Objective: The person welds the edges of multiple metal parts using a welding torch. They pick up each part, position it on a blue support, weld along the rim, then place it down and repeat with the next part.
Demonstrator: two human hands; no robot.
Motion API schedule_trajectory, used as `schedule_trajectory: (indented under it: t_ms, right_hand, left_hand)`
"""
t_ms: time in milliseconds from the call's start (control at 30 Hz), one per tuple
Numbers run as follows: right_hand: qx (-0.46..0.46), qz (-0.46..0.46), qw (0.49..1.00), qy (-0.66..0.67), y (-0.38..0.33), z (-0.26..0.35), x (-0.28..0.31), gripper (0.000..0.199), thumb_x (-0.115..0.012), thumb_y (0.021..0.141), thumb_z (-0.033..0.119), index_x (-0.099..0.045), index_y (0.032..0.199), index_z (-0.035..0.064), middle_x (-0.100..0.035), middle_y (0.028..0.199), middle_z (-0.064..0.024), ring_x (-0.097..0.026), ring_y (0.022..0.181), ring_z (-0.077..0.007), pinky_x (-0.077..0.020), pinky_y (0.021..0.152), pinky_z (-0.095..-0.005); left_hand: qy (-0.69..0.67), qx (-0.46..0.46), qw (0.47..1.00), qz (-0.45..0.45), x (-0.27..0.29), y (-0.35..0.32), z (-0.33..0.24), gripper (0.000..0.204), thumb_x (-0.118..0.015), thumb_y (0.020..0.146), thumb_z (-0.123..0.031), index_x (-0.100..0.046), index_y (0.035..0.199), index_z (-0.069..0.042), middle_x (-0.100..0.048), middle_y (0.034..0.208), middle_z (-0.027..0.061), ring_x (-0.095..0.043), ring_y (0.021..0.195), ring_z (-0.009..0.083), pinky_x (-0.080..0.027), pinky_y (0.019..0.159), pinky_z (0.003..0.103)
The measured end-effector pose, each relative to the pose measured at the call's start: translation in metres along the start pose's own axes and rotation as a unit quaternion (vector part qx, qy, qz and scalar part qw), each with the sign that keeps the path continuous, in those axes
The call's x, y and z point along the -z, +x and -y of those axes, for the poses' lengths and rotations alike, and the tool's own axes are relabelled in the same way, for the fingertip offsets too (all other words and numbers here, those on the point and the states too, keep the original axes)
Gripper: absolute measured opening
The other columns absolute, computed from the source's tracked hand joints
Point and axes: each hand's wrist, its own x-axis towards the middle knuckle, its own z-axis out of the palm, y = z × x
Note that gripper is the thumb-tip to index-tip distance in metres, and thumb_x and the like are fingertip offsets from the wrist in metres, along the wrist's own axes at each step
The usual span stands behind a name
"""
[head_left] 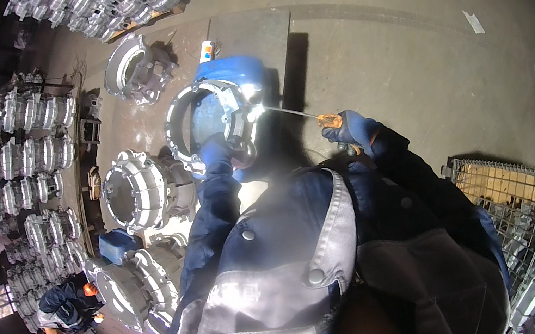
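A ring-shaped cast metal housing (pixel 174 122) stands tilted in front of me against a blue support (pixel 232 67). My left hand (pixel 216 151), in a dark blue glove, is closed on the near side of its rim; the fingertips are partly hidden. Off to the right, my right hand (pixel 345 130) is closed around the end of a long thin metal rod tool (pixel 290 112). Orange shows at the fingers, and I cannot tell whether it is handle or glove. The rod's far end meets the housing's right side, where bright glare hides the tip.
More cast housings (pixel 136 190) stand on the table at left, with another housing (pixel 128 66) beyond. Stacked castings (pixel 29 155) line the far left. A person (pixel 67 309) bends at the lower left. A wire cage (pixel 506 178) holding castings stands at right.
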Motion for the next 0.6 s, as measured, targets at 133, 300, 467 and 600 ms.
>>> schedule_trajectory:
  t_ms: [133, 300, 467, 600]
  right_hand:
    - [-0.037, 0.000, 0.996, -0.075, -0.006, 0.011, 0.005, 0.028, -0.070, 0.086, 0.030, -0.069, 0.102, 0.0072, -0.068, 0.075, -0.0038, -0.061, 0.066, -0.0116, -0.0507, 0.063, -0.0281]
    - [-0.132, 0.061, 0.983, -0.111, -0.013, 0.027, 0.011, 0.045, -0.059, 0.093, 0.024, -0.054, 0.132, 0.0031, -0.061, 0.129, -0.0076, -0.056, 0.116, -0.0145, -0.0424, 0.098, -0.0260]
    - [-0.130, 0.038, 0.984, -0.117, 0.002, 0.011, 0.018, 0.037, -0.063, 0.090, 0.026, -0.059, 0.123, 0.0092, -0.067, 0.105, -0.0071, -0.063, 0.085, -0.0140, -0.0499, 0.076, -0.0282]
    - [-0.073, -0.038, 0.994, -0.067, 0.020, -0.003, 0.019, 0.026, -0.067, 0.086, 0.031, -0.066, 0.089, 0.0048, -0.064, 0.071, -0.0045, -0.060, 0.055, -0.0149, -0.0505, 0.049, -0.0332]
  left_hand:
    - [-0.001, 0.018, 1.000, -0.005, -0.002, 0.003, 0.000, 0.031, -0.074, 0.072, -0.033, -0.072, 0.096, -0.013, -0.070, 0.098, 0.0130, -0.067, 0.092, 0.0321, -0.052, 0.079, 0.041]
    - [-0.001, 0.013, 1.000, 0.007, 0.002, 0.002, -0.002, 0.025, -0.070, 0.075, -0.029, -0.073, 0.094, -0.012, -0.070, 0.096, 0.0137, -0.067, 0.092, 0.0325, -0.052, 0.079, 0.041]
    - [-0.010, -0.013, 0.999, -0.035, 0.002, -0.002, -0.001, 0.026, -0.074, 0.072, -0.031, -0.073, 0.090, -0.013, -0.070, 0.094, 0.0131, -0.067, 0.089, 0.0328, -0.052, 0.077, 0.040]
    - [-0.017, -0.023, 1.000, -0.012, 0.005, -0.001, 0.000, 0.023, -0.076, 0.070, -0.027, -0.073, 0.088, -0.013, -0.071, 0.091, 0.0110, -0.068, 0.085, 0.0290, -0.053, 0.072, 0.037]
